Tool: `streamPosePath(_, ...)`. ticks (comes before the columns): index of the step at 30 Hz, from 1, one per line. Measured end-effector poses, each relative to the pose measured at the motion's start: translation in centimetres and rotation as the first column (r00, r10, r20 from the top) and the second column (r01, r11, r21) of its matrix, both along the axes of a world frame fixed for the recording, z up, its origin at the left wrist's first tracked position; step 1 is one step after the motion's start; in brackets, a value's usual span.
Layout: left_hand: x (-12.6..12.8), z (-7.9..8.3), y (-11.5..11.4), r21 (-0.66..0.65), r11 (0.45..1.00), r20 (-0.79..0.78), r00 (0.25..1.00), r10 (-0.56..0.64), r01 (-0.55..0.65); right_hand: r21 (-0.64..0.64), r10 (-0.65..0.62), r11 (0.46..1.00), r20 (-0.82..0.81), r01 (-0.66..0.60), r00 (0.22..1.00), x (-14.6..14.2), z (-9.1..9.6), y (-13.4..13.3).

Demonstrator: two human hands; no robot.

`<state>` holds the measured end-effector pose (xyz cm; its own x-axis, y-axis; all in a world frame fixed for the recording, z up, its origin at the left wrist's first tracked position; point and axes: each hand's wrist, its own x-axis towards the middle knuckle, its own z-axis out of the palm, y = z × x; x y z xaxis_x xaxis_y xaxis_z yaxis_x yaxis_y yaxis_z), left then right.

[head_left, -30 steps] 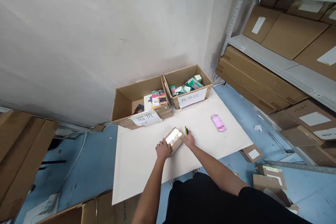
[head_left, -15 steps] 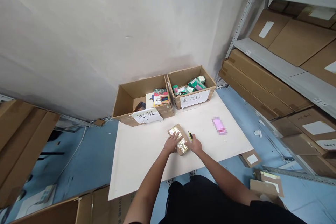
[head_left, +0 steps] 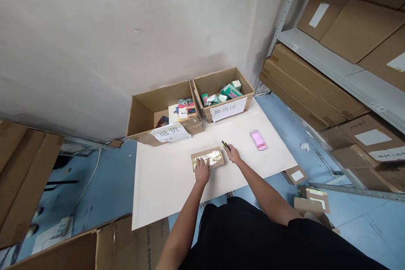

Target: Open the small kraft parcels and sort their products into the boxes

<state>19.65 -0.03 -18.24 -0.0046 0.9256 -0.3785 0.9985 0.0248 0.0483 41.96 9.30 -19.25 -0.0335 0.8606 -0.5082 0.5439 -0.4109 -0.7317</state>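
Note:
A small cardboard box (head_left: 217, 156) with shiny clear tape along its top lies on the white tabletop (head_left: 164, 185). My left hand (head_left: 202, 171) rests on its near left part, fingers spread over the tape. Just right of the box, my right hand (head_left: 233, 154) is wrapped round a yellow and black utility knife (head_left: 225, 145), which points up and to the left. The knife is apart from the box. Whether its blade is out is too small to tell.
Behind stand two open cartons with handwritten signs: the left carton (head_left: 139, 112) holds books, the right carton (head_left: 198, 86) green-and-white small boxes. A pixelated pink item (head_left: 258, 140) lies to the right. Shelving (head_left: 319, 57) with boxes rises at right.
The cardboard box has turned from slanted to nearly crosswise. My right hand has come off it with the knife, while my left stays on it. The whole view has shifted slightly.

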Motion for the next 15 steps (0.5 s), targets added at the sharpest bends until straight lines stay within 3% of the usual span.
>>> streamPosePath(4, -0.4, -0.4, 0.2, -0.023, 0.999, 0.016, 0.999, -0.029, 0.029, -0.023, 0.086, 0.996, -0.142, -0.09, 0.986, 2.6, -0.8, -2.8)
streamPosePath(9, -0.3, -0.6, 0.1, -0.011, 1.0, 0.006, 1.0, -0.019, 0.019, -0.055, 0.107, 0.991, -0.229, -0.123, 0.968, 2.4, -0.7, -2.6)
streamPosePath(15, -0.1, -0.4, 0.2, -0.033, 0.999, -0.016, 1.0, -0.005, 0.005, -0.077, 0.155, 0.981, -0.22, -0.176, 0.963, 3.4, -0.4, -3.9)
